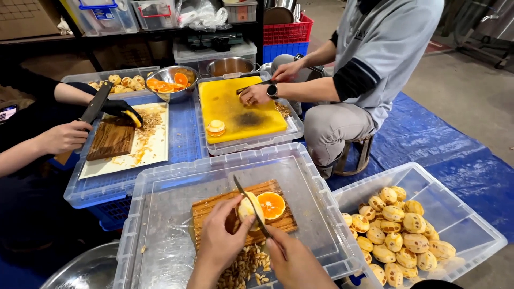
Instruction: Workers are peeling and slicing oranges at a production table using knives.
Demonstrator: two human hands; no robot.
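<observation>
My left hand (220, 235) grips a peeled citrus half (248, 208) on a small wooden board (209, 208). In my right hand (292, 259) is a knife (245, 200), its blade resting against that half. A second half (271, 205) lies cut side up on the board just to the right. A heap of pale seeds (242, 267) sits at the board's near edge. The board rests on an upturned clear bin lid (166, 214).
A clear bin (455, 214) of peeled spotted fruits (396, 230) stands to my right. Across from me one person cuts on a yellow board (235, 109); another at left holds a cleaver over a wooden board (111, 140). A steel bowl (172, 83) holds cut halves.
</observation>
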